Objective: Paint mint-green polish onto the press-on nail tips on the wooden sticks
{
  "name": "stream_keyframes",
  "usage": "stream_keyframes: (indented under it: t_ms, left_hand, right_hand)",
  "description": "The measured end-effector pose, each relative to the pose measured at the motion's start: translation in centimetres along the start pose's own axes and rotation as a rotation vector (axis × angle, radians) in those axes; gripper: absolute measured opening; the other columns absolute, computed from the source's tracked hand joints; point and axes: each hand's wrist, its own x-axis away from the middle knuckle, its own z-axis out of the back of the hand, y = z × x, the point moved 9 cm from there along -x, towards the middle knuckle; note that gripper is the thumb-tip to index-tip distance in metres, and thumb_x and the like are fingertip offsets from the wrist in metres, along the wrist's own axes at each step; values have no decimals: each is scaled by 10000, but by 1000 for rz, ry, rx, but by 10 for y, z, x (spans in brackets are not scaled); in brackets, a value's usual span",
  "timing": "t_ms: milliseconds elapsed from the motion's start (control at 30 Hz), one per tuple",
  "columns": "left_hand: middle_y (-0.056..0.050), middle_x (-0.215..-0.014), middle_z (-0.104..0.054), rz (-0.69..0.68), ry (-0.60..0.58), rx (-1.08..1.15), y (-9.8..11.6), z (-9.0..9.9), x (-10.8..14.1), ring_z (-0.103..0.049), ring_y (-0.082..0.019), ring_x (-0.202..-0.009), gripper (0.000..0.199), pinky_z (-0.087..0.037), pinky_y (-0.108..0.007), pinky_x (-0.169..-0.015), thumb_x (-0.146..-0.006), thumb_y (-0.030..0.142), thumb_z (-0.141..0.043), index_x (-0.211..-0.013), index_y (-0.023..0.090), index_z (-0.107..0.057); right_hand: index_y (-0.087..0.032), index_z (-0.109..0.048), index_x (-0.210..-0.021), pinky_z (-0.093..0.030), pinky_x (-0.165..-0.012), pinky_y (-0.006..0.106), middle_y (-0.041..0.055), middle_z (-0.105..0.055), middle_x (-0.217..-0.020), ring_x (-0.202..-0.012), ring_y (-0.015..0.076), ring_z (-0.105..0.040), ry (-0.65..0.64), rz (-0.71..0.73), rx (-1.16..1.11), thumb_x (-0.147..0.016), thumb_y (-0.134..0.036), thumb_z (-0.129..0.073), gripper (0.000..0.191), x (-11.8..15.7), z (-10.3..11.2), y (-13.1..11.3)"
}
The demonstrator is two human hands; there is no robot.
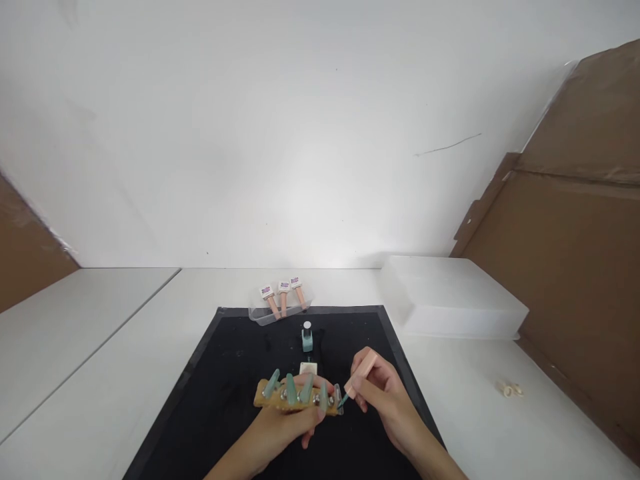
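My left hand (287, 427) is closed around a tan nail display stand (277, 400), its thumb along the front. Several long false nails stand on it, most of them painted pale green, such as the green false nail (291, 390). The false nail at the right end (339, 398) looks clear. Between the fingers of my right hand (383, 393) is a nail polish brush with a pink cap (363, 375); its green-coated tip touches or nearly touches that clear nail. Behind the stand, a green nail polish bottle (307, 341) stands upright. A small white square object (308, 368) is partly hidden by my left hand.
A clear tray (257, 317) with three pink-capped bottles lies at the mat's far edge. The black mat (225, 373) covers the middle of the white table. A white box (460, 300) stands at the back right, with small cream rings (510, 389) nearer. Cardboard (590, 267) borders the right.
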Motion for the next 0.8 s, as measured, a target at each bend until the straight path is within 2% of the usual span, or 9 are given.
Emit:
stream_keyframes:
  t_ms: [300,467,533,667,800]
  left_hand:
    - [28,-572,-522,-21,-90,-20,-2,-5,2,-436,-91,-457,257,-423,-224,-438,-670,285,-686,-877,141,-637]
    - [39,-553,-508,-21,-104,-18,3,-7,4,-430,-82,-444,239,-416,-218,-438,-680,268,-675,-882,146,-636]
    - [34,-563,-515,-10,-92,5,5,-7,4,-424,-80,-449,247,-410,-213,-433,-663,271,-686,-868,141,-638]
    - [35,-537,-500,16,-65,53,8,-7,4,-411,-84,-443,283,-395,-210,-414,-630,291,-706,-847,123,-639]
    - [38,-512,-489,1,-31,99,6,-2,4,-422,-96,-456,296,-391,-206,-413,-643,296,-700,-875,123,-638]
  right_hand:
    - [-171,-513,-641,-301,-411,169,-36,-490,-615,-495,70,-390,-22,8,33,-699,-405,-734,327,0,-5,-5]
    - [-171,-570,-733,-297,-403,168,-33,-518,-602,-487,72,-383,8,-6,15,-688,-403,-750,297,0,-1,-3]
    - [-172,-590,-777,-285,-399,171,-46,-507,-575,-444,54,-342,10,-8,-44,-725,-388,-728,262,0,1,-2]
    - [-190,-603,-865,-263,-393,184,-104,-365,-450,-372,40,-225,-11,-48,-266,-810,-329,-655,159,1,2,1]
    - [-207,-595,-839,-293,-413,198,-64,-431,-536,-431,72,-339,-89,-56,-384,-793,-300,-663,124,2,-3,-3]
